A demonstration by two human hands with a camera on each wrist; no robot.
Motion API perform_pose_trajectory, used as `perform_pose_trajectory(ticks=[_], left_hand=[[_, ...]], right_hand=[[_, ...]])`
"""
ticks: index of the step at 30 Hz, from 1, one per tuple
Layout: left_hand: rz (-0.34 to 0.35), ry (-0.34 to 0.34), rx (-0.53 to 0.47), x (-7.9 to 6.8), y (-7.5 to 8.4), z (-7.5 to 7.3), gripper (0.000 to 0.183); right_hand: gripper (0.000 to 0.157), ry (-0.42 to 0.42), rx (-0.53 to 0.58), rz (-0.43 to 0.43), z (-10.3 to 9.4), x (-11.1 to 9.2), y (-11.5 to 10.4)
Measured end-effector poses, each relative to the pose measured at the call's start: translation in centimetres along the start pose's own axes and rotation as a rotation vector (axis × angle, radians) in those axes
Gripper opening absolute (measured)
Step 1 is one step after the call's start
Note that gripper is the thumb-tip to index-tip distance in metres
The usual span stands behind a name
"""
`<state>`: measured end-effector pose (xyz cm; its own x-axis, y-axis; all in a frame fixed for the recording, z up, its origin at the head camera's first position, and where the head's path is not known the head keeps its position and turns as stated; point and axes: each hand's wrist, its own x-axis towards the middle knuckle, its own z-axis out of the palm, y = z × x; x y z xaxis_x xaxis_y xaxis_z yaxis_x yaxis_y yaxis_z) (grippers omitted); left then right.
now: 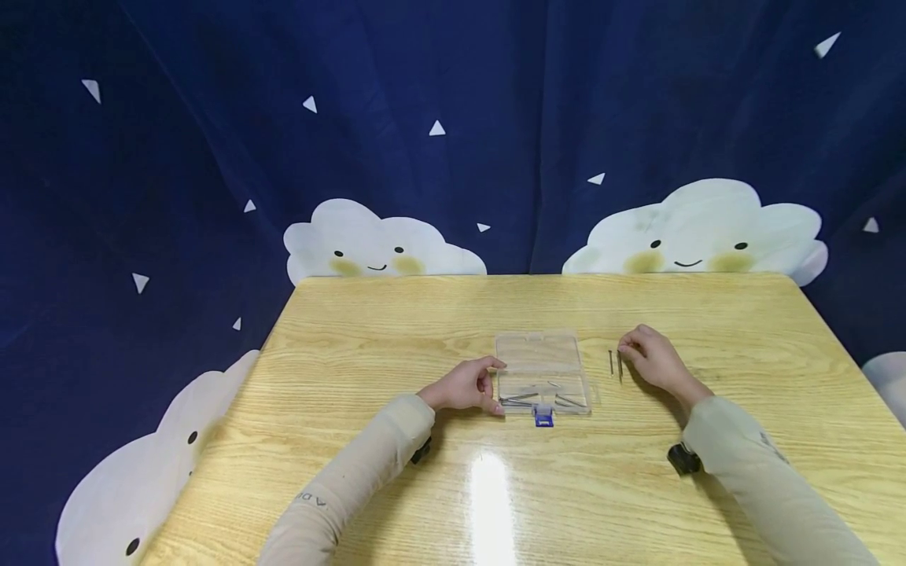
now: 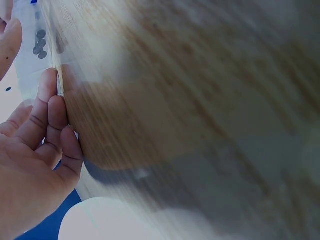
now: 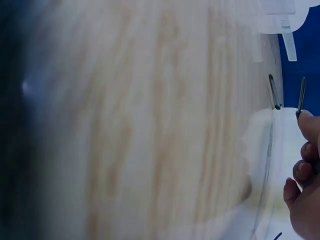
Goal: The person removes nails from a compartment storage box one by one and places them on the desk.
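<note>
A clear plastic box (image 1: 586,385) lies on the table with its lid (image 1: 538,352) folded back and a blue latch (image 1: 543,418) at the front. Several nails (image 1: 520,399) rest inside; their round heads (image 2: 40,45) show in the left wrist view. My left hand (image 1: 467,384) holds the box's left side, index finger near the hinge and thumb at the front corner. To the right of the box, my right hand (image 1: 653,360) pinches a nail (image 3: 301,94) by its head between thumb and finger. Another nail (image 1: 611,362) lies on the table just left of it.
The wooden table (image 1: 340,338) reaches back to a dark blue curtain (image 1: 425,63) with white clouds and triangles. Black wrist devices sit under both sleeves (image 1: 382,448). A bright reflection marks the table's front.
</note>
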<state>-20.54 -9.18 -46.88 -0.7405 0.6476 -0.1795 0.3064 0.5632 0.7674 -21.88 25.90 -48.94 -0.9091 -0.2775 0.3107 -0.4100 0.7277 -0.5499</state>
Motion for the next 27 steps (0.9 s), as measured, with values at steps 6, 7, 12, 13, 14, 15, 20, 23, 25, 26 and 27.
perform_pose_trajectory(ticks=[6,7,12,13,14,15,20,23,25,26,27], left_hand=[[-0.001,-0.004,0.011,0.07,-0.11,0.05,0.074],[0.003,-0.003,0.012,0.07,-0.16,0.06,0.074],[0.018,-0.006,0.013,0.07,-0.35,0.01,0.074],[0.019,-0.008,0.014,0.05,-0.36,-0.01,0.075],[0.018,-0.009,0.014,0.06,-0.36,-0.03,0.075],[0.017,-0.009,0.014,0.05,-0.35,-0.04,0.075],[0.010,-0.009,0.025,0.07,-0.32,-0.04,0.075],[0.004,-0.011,0.021,0.08,-0.26,-0.04,0.075],[0.000,-0.013,0.017,0.04,-0.19,-0.05,0.075],[-0.001,-0.014,0.013,0.04,-0.16,-0.06,0.075],[-0.003,-0.013,0.008,0.01,-0.11,-0.09,0.075]], right_hand=[[0.009,-0.026,-0.015,0.024,0.11,0.18,0.22],[0.008,-0.033,-0.014,0.031,0.12,0.19,0.23],[0.008,-0.062,-0.009,0.047,0.21,0.26,0.29],[0.008,-0.063,-0.008,0.046,0.22,0.28,0.31],[0.008,-0.064,-0.009,0.043,0.25,0.30,0.35],[0.008,-0.064,-0.009,0.041,0.28,0.30,0.39],[0.008,-0.071,-0.006,0.051,0.39,0.20,0.56],[0.008,-0.065,-0.005,0.058,0.38,0.14,0.58],[0.007,-0.055,-0.005,0.059,0.37,0.11,0.57],[0.007,-0.047,-0.007,0.057,0.35,0.11,0.54],[0.007,-0.042,-0.007,0.057,0.34,0.11,0.53]])
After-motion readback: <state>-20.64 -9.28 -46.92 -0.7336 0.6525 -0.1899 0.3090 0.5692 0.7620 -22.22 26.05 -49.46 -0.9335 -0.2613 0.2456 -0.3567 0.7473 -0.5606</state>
